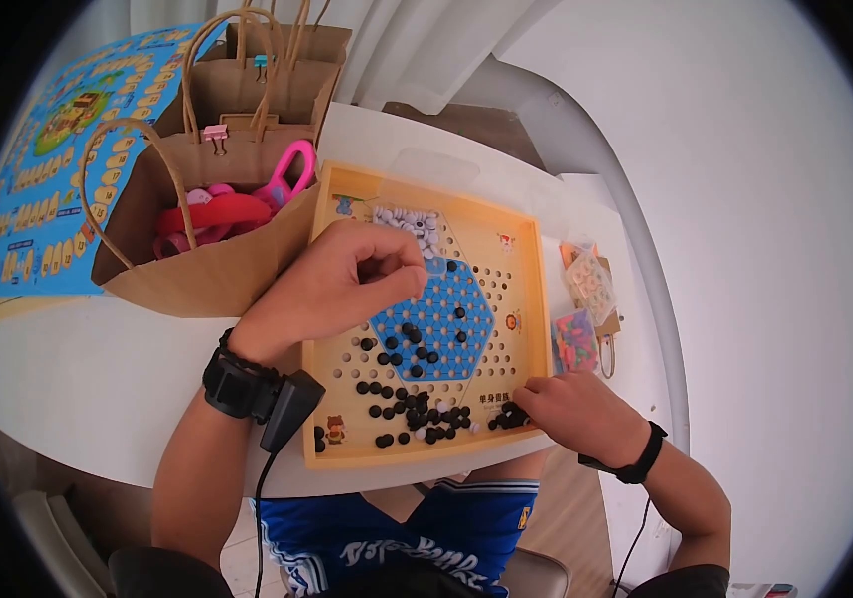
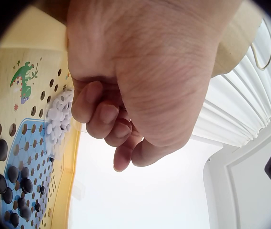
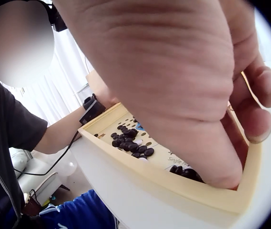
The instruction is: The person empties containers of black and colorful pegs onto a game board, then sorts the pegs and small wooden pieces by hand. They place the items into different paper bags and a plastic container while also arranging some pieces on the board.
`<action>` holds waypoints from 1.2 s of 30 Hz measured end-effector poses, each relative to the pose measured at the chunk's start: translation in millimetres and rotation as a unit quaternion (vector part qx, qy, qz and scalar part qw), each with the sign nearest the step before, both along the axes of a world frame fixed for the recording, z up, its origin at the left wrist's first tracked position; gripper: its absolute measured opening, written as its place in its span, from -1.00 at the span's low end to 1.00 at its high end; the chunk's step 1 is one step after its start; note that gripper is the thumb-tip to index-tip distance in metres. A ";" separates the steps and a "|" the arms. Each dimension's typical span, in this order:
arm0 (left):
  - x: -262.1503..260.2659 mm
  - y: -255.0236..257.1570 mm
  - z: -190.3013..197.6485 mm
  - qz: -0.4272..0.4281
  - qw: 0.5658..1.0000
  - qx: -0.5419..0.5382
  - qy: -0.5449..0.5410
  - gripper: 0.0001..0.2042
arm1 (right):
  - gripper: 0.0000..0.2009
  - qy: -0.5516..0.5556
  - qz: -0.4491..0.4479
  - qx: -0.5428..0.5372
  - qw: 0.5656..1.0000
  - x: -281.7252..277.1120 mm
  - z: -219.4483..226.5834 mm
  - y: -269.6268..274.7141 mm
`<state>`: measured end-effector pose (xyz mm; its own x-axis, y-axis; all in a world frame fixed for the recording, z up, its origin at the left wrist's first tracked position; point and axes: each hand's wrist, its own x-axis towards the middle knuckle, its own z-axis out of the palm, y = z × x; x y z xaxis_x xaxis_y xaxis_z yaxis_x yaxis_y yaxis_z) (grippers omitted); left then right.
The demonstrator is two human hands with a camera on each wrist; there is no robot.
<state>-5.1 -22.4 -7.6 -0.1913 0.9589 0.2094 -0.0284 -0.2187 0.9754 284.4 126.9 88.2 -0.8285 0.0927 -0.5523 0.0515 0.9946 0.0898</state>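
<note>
My left hand [image 1: 357, 279] hovers above the left part of a wooden game board [image 1: 536, 299], close by a pile of white stones [image 1: 407, 224]. Its fingers [image 2: 107, 114] are curled and the thumb tip lies close to the index finger; nothing shows between them. My right hand [image 1: 586, 414] reaches into the board's near right corner, beside a small group of black stones [image 1: 508, 416]. In the right wrist view its thumb points down inside the rim and the other fingers [image 3: 259, 125] hang loosely bent. More black stones [image 1: 412, 404] and a few white ones are scattered along the near side.
Left of the board stand brown paper bags [image 1: 247, 269], the front one holding pink and red toys [image 1: 217, 214]. A blue printed game sheet [image 1: 58, 169] lies beyond. Small clear boxes [image 1: 576, 339] with colourful pieces sit on the right of the white table [image 1: 147, 379].
</note>
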 end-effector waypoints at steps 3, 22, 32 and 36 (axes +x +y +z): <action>-0.2 -0.1 1.2 0.002 1.000 -0.002 0.006 -0.86 | -0.87 -0.003 0.010 0.011 1.000 0.1 -2.3 0.2; 1.0 -1.4 4.4 0.019 0.999 -0.035 0.007 -0.89 | -0.86 0.073 0.038 -0.027 0.996 -12.7 -0.3 23.2; 5.2 1.8 -1.2 0.039 0.999 0.010 -0.004 -0.87 | -0.90 0.009 0.054 0.073 0.996 -7.1 -0.4 -0.6; 1.6 -0.5 0.6 0.028 1.000 -0.003 0.008 -0.88 | -0.90 -0.018 0.040 0.091 0.995 -8.1 -4.6 -3.1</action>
<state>-3.4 -23.0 -6.9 -0.2413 0.9480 0.2075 0.0001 -0.2138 0.9769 276.3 123.8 83.6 -0.8175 0.1283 -0.5614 -0.0332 0.9628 0.2683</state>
